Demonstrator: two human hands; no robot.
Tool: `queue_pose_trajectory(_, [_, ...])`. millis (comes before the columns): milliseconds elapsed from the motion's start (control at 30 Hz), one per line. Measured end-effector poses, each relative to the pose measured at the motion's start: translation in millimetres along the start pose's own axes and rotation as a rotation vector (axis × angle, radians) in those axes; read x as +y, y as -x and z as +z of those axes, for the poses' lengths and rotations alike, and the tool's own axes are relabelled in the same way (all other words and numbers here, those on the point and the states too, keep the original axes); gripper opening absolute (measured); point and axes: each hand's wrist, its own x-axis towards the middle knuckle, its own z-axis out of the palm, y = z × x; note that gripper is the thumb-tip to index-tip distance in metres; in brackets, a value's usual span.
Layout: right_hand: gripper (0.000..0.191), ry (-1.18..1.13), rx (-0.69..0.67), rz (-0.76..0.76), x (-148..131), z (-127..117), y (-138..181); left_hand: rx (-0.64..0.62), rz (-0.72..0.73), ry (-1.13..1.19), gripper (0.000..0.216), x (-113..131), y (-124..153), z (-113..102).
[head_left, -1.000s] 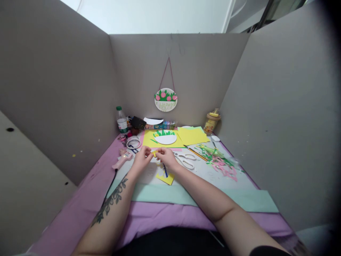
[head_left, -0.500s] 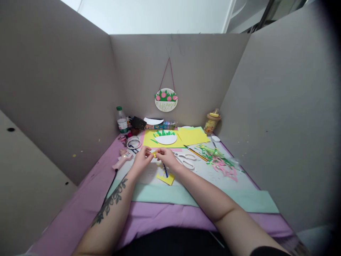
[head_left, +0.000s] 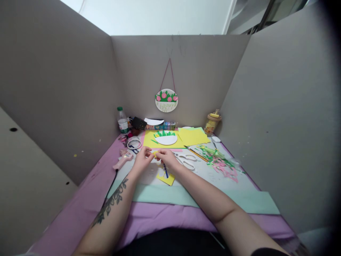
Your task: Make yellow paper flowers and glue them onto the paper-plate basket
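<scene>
My left hand [head_left: 142, 160] and my right hand [head_left: 166, 157] meet over the middle of the table, fingertips pinched together on a small yellow paper piece [head_left: 155, 154]. A blue pen [head_left: 165, 171] sticks down from under my right hand, and I cannot tell whether the hand holds it. Under it lies a yellow paper scrap [head_left: 165, 178]. White scissors [head_left: 185, 160] lie just right of my right hand. A pink glue gun [head_left: 122, 159] lies left of my left hand.
Yellow sheets [head_left: 192, 136] and a white half plate with green leaves [head_left: 165, 138] lie at the back. A tape roll [head_left: 134, 144], a bottle [head_left: 123, 121], a yellow jar [head_left: 212, 123], pencils [head_left: 196, 153] and pink and green paper scraps [head_left: 221, 163] surround them. Cardboard walls [head_left: 279, 117] enclose the table; a decorated plate [head_left: 166, 100] hangs behind.
The hands stay pinched together on the small yellow piece with only slight finger shifts. The view has tilted very slightly.
</scene>
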Motion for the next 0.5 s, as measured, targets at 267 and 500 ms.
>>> queue_pose_trajectory(267, [0.017,-0.045,-0.023,-0.021,1,0,0,0.042,-0.075,0.029,0.024,-11,-2,5])
queue_pose_trajectory(500, [0.021,-0.070,-0.080,-0.035,-3,-1,0,0.086,-0.120,0.079,0.026,-4,-1,4])
